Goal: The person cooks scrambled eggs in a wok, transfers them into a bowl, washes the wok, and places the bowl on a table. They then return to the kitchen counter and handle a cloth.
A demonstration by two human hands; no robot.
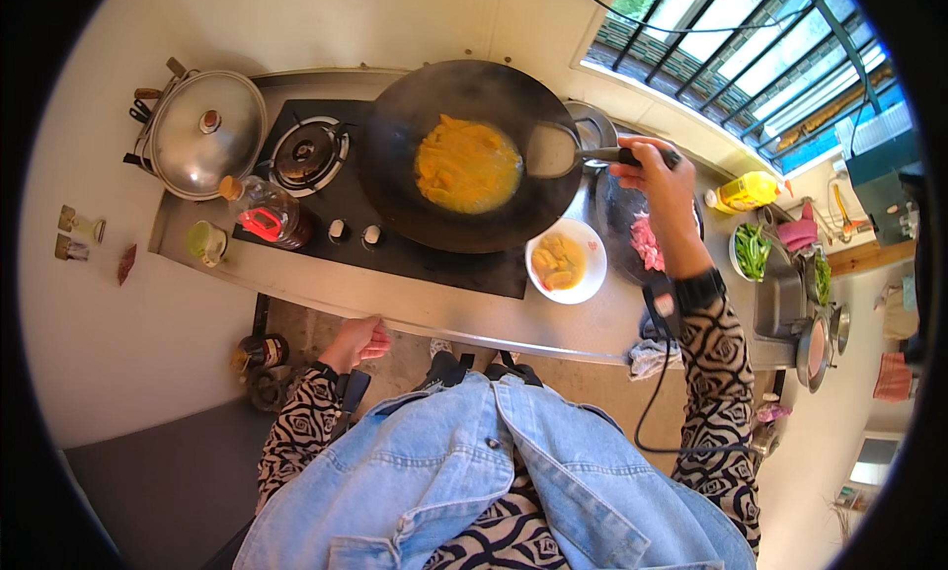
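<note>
My right hand point(655, 172) grips the black handle of a metal wok spatula point(552, 152), its blade at the right inner side of a large dark wok point(400, 192). Yellow-orange food point(468, 164), perhaps egg, lies in bubbling liquid at the wok's middle, with faint steam above. Near the counter's front edge hangs my left hand point(361, 343), fingers loosely curled, with nothing visible in it. A white bowl point(594, 277) of yellow-orange pieces in liquid stands just right of the wok's front. Pink sliced meat point(646, 243) rests on a round dark board point(613, 233), partly behind my right forearm.
At left stand a lidded metal pot point(200, 144), a bare gas burner point(305, 152), a corked glass bottle point(275, 215) and a small cup point(211, 243). Rightward are a yellow bottle point(744, 192), a bowl of green peppers point(752, 252), a sink point(778, 300) and a cloth point(652, 359).
</note>
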